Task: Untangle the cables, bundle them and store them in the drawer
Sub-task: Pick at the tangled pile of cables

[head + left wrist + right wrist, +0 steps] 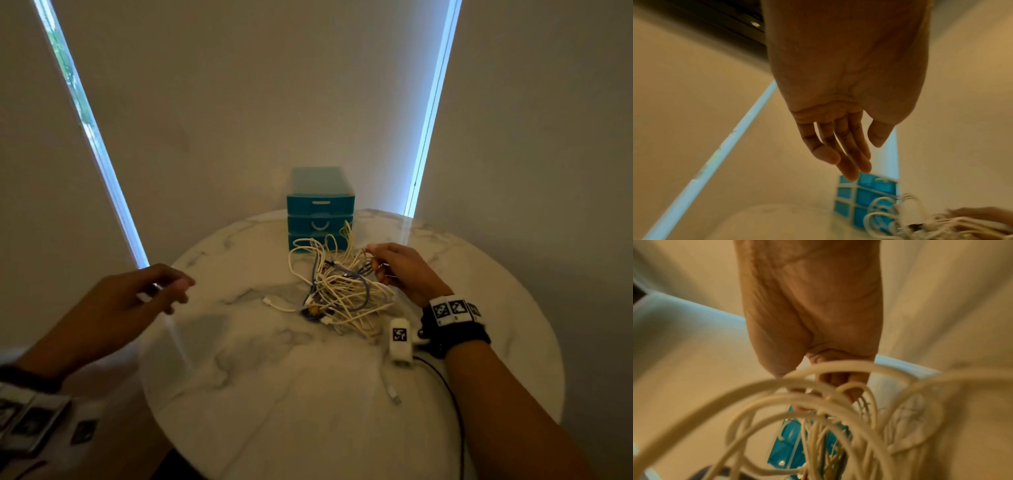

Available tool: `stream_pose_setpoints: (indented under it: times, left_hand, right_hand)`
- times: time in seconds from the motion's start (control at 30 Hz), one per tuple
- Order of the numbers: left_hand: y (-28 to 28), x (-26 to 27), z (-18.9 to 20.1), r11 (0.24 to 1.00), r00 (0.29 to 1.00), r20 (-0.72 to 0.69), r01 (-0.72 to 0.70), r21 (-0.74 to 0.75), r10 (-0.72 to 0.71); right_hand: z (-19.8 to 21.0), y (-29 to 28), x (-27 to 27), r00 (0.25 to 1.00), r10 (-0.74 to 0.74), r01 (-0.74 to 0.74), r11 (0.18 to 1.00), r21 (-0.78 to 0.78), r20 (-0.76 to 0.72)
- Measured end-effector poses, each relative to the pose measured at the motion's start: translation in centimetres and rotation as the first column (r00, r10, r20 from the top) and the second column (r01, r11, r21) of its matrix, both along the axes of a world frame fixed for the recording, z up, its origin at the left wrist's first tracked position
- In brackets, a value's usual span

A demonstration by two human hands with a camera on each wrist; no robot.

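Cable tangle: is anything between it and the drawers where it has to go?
Nothing separate stands between them; the cable tangle lies right in front of the teal drawer unit, its loops overlapping the bottom drawer's front. All three drawers look closed. The right hand grips the tangle; the left hand holds nothing.

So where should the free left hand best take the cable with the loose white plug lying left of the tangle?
Probably pinch the white plug from the left: it sticks out of the tangle alone, on the left hand side.
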State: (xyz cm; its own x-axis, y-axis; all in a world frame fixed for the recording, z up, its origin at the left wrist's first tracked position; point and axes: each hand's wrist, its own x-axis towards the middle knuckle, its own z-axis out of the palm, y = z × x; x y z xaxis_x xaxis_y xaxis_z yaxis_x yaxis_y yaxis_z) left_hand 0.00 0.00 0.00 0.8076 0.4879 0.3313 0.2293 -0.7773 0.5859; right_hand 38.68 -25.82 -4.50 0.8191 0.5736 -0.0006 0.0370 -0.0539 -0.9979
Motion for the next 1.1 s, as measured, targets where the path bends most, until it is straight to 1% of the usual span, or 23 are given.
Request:
stream_pose_setpoints:
  times: [0.03,0.07,0.13,0.17,0.2,0.3,0.37,0.47,0.57,0.67,0.73,0.83,0.9,0.93,1.03,1.1]
  left_hand:
    - [-0.9,2.3,1.0,0.998,0.998,-0.007,0.059,-0.021,-0.059]
    - [-2.2,4.6,1.5,0.991,0.990,-0.030,0.137,0.007,-0.137]
    - [-4.6,8.7,2.1,0.958,0.957,-0.056,0.285,0.018,-0.284]
    - [-5.3,10.7,1.9,0.939,0.937,-0.074,0.344,0.017,-0.342]
    - [-5.9,12.8,1.8,0.928,0.925,-0.092,0.372,0.019,-0.369]
    - [-6.8,18.7,1.2,0.906,0.904,-0.067,0.421,-0.041,-0.423]
    - [-6.4,22.6,0.2,0.895,0.896,-0.039,0.438,-0.080,-0.442]
    - [-4.9,27.5,-0.9,0.882,0.884,-0.030,0.462,-0.098,-0.466]
    - [-3.9,30.6,-0.9,0.870,0.877,-0.045,0.466,-0.161,-0.478]
    - [-3.6,31.7,-0.6,0.863,0.868,-0.088,0.467,-0.193,-0.489]
    - [-3.4,31.4,-0.9,0.854,0.863,-0.084,0.473,-0.217,-0.499]
    - [-2.9,30.2,-1.3,0.868,0.866,-0.113,0.466,-0.169,-0.487]
    - [-2.8,28.9,-1.6,0.888,0.876,-0.146,0.453,-0.078,-0.460]
    - [-3.1,28.1,-1.6,0.896,0.883,-0.150,0.441,-0.056,-0.445]
    - [-4.5,25.7,-1.5,0.910,0.898,-0.152,0.410,-0.052,-0.413]
    - [-5.2,24.8,-1.8,0.915,0.901,-0.168,0.403,-0.010,-0.399]
  right_hand:
    - [-0.5,0.1,0.0,0.998,0.002,0.001,0.999,0.043,-0.070]
    - [-1.0,0.2,0.2,0.988,0.015,-0.001,0.995,0.096,-0.151]
    - [-1.9,0.2,0.5,0.951,0.060,0.009,0.975,0.221,-0.303]
    - [-2.3,0.0,0.7,0.931,0.085,0.015,0.963,0.271,-0.356]
    - [-2.6,-0.2,0.9,0.915,0.109,0.017,0.952,0.305,-0.390]
    - [-3.1,-0.5,1.4,0.885,0.157,0.012,0.933,0.359,-0.439]
    - [-3.3,-0.4,1.7,0.879,0.164,0.017,0.927,0.374,-0.448]
    - [-3.5,0.2,2.2,0.886,0.141,0.027,0.935,0.353,-0.442]
    - [-3.7,0.3,2.4,0.883,0.128,0.036,0.941,0.337,-0.452]
    - [-3.7,0.5,2.4,0.867,0.108,0.078,0.935,0.346,-0.487]
    - [-3.7,0.5,2.1,0.873,0.093,0.083,0.939,0.334,-0.479]
    - [-3.1,0.9,1.7,0.897,0.070,0.074,0.949,0.306,-0.436]
    - [-2.8,1.0,1.4,0.928,0.054,0.062,0.953,0.298,-0.368]
    - [-2.4,1.0,1.0,0.947,0.028,0.068,0.956,0.284,-0.319]
    - [-1.3,0.9,-0.5,0.978,-0.084,0.128,0.965,0.229,-0.193]
    - [-0.8,0.8,-1.0,0.986,-0.107,0.134,0.967,0.218,-0.128]
